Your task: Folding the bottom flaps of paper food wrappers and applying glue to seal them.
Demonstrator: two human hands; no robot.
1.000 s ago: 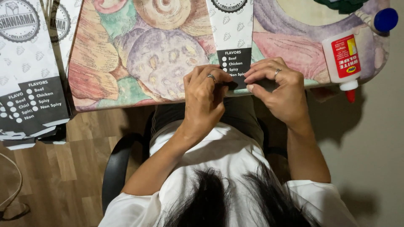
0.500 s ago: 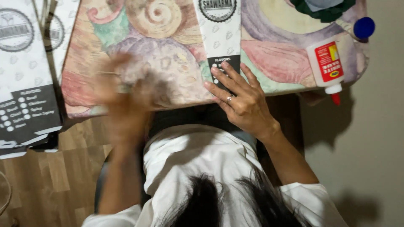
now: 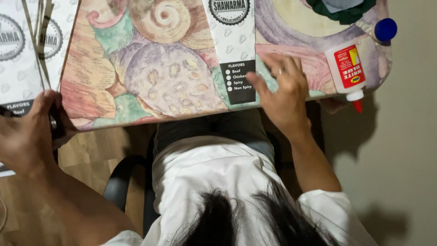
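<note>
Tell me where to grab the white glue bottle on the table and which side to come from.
Grip the glue bottle across its flat white body at the red label, coming from above, since it lies on its side near the painted table's front edge. The red nozzle overhangs and is too thin for fingers. The right hand is nearest; approach from the right.

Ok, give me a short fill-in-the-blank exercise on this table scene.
1. The right hand rests flat beside a white paper sleeve with a ____ end panel.
2. The glue bottle has a ____ nozzle.
3. The left hand reaches the stack of sleeves at the table's ____ edge.

Missing words: black; red; left
</note>
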